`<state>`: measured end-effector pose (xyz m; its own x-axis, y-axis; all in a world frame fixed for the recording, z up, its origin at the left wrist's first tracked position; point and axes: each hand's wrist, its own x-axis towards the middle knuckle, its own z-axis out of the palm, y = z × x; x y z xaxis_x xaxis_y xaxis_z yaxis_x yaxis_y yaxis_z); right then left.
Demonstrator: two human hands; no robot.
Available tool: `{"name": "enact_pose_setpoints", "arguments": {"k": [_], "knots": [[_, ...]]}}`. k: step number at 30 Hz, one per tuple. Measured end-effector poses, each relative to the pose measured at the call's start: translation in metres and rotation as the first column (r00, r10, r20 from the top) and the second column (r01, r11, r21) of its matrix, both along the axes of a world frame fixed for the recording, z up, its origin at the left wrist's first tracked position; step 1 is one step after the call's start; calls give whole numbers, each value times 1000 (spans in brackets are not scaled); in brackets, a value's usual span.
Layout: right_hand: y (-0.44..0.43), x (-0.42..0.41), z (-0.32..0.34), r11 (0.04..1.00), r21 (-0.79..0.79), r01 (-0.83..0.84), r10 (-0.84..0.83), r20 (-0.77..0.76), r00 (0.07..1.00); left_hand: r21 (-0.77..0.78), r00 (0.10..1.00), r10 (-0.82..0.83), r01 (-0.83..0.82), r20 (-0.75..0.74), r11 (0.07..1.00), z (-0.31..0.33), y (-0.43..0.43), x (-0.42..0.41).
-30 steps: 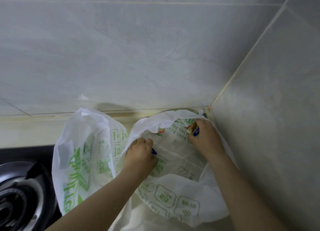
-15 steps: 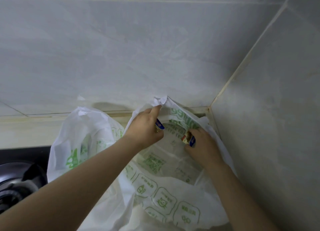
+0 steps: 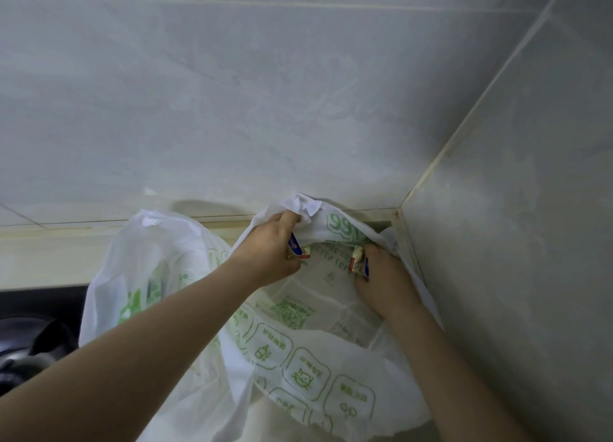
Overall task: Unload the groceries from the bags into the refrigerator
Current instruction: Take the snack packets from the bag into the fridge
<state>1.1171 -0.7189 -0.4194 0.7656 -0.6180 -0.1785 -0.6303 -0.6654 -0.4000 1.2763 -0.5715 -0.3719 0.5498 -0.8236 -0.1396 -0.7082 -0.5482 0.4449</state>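
A white plastic bag with green print lies in the counter's corner. My left hand pinches its upper handle and holds it up, with a small blue and red packet tucked in the same fingers. Inside the bag's mouth, my right hand is closed on another small blue and red packet. What else the bag holds is hidden. A second white bag with green print stands to the left, touching the first.
Grey tiled walls meet in a corner just behind and to the right of the bags. A black gas hob with a burner sits at the left edge. The pale counter ledge runs along the back wall.
My left hand rose from inside the bag to its upper handle and pulled it up. The right hand stayed inside the bag, shifting slightly lower, still gripping its packet.
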Motion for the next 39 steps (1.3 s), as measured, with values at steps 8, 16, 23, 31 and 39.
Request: {"name": "enact_pose_setpoints", "arguments": {"k": [8, 16, 23, 31, 39], "knots": [[1, -7, 13, 979, 203, -24, 40, -79, 996, 87, 992, -122, 119, 24, 989, -20, 0, 4], [24, -30, 17, 976, 209, -59, 71, -49, 996, 150, 989, -132, 122, 61, 981, -32, -2, 3], [28, -33, 16, 941, 339, 3, -5, 4, 1000, 274, 985, -169, 153, 33, 949, -29, -2, -2], [24, -35, 9, 914, 404, 33, -51, 35, 998, 239, 982, -186, 173, 33, 956, -27, 15, -19], [24, -42, 20, 964, 233, 125, -179, 224, 958, 135, 991, -78, 63, 110, 989, -34, 6, -22]]}}
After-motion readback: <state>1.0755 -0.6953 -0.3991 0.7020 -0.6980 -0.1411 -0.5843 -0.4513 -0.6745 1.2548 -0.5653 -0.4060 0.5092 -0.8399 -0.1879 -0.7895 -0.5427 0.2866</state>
